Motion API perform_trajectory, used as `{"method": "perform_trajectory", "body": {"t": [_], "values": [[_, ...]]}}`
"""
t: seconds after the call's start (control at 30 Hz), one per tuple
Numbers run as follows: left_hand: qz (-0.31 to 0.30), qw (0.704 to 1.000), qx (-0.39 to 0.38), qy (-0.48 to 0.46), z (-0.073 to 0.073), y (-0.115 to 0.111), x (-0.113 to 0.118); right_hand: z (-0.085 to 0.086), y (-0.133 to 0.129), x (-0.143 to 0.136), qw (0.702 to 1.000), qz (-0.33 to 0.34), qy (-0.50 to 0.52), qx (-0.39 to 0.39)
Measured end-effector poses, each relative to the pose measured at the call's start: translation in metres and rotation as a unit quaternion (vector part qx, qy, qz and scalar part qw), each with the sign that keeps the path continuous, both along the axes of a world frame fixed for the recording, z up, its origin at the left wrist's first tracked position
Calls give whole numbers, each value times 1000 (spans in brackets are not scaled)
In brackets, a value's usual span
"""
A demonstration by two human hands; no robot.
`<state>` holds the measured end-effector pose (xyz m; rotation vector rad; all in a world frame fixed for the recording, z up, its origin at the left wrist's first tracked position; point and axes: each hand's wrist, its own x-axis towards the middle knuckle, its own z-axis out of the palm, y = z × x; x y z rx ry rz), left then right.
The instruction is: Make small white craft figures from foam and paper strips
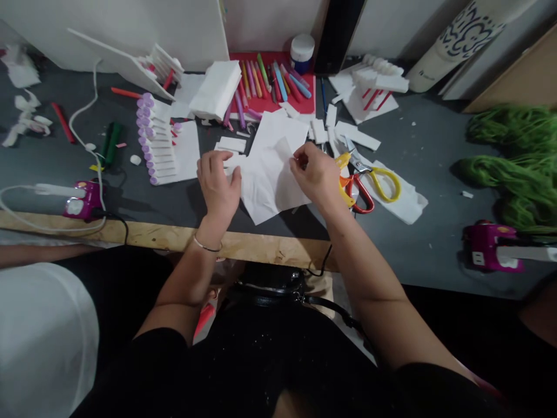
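Note:
My right hand (317,173) is closed in a pinch on the edge of a thin white tissue sheet (265,186), whose raised corner looks see-through. Beneath and behind it lies a white sheet of paper (274,130). My left hand (220,181) rests at the left of the sheets, thumb and index finger apart. Small flat white foam pieces (232,144) lie just beyond its fingertips. Close to my right wrist are scissors with red and orange handles (363,194) and scissors with yellow handles (387,184), on and beside a crumpled white strip (407,200).
A red board (310,107) with several coloured markers (261,78) and a white-lidded jar (302,51) stand at the back. A foam model with purple tips (156,142) sits left, a white model (376,87) right. Purple glue guns (82,197) lie at both sides, green yarn (509,168) far right.

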<state>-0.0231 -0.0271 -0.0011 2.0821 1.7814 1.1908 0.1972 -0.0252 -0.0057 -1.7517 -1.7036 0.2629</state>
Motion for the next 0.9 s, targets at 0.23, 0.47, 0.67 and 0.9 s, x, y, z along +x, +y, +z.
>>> {"method": "perform_trajectory", "body": {"t": [0.23,0.47,0.67,0.9], "values": [[-191,943,-130,-241,16,23,59,15,-9,-5,997,-6,10,75],[-220,861,-247,-387,13,41,79,6,-8,-4,992,-6,-94,88],[-205,850,-247,-418,2,48,79,1,-7,-1,986,21,-137,94],[-255,865,-157,-404,-5,47,71,1,-10,6,980,88,74,160]]}}
